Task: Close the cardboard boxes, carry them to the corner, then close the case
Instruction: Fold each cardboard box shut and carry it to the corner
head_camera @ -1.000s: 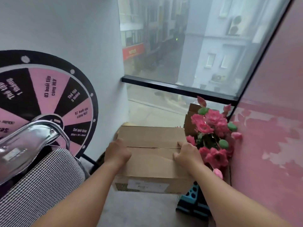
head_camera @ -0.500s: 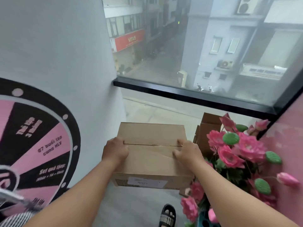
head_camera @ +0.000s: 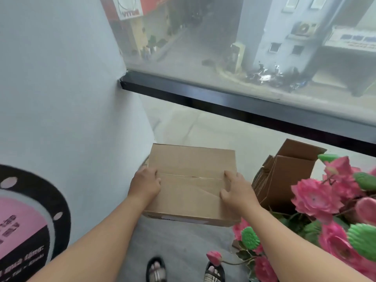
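Box: a closed cardboard box, its two top flaps meeting along a seam across the middle, held out in front of the person, close to the pale wall on its left and below the black window sill.
Left hand: the left hand grips the box's left edge, thumb lying on the top near the seam, the other fingers curled down out of sight over the side.
Right hand: the right hand clamps the right edge, fingertips spread on the top flap at the seam, the palm over the corner.
Label: a white sticker shows on the near side of the box, low down.
Other cardboard: a second open box with flattened sheets stands just beside the held box, on its right.
Flowers: pink artificial flowers with green pods crowd the right side, partly in front of that cardboard.
Wheel: a black and pink prize wheel leans at the wall on the left.
Feet: two sandalled feet stand on the grey floor below the box.
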The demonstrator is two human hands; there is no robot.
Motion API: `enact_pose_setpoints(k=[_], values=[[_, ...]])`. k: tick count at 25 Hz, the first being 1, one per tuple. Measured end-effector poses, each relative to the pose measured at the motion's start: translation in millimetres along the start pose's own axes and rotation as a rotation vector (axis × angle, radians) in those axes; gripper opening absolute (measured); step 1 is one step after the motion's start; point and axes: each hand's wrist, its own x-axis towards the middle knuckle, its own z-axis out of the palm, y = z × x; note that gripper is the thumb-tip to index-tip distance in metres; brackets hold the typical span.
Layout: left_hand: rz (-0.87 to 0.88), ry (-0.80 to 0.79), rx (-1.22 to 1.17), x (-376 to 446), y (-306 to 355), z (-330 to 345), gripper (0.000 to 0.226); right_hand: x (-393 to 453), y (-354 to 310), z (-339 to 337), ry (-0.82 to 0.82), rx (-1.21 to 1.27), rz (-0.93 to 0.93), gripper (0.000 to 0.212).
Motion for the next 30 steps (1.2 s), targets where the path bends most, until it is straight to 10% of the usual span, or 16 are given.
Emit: enact_pose_setpoints(k=[18, 30], values=[[0.214, -0.365, -0.011, 231.1, -84.2, 381.8, 0.032, 218.7, 184.0, 261.2, 0.093, 0.047, 0.490, 0.066], [0.289, -0.321, 0.112, 281.0, -141.6, 485.3, 0.028, 294.7, 240.5, 358.4, 0.068, 0.093, 0.553, 0.073]])
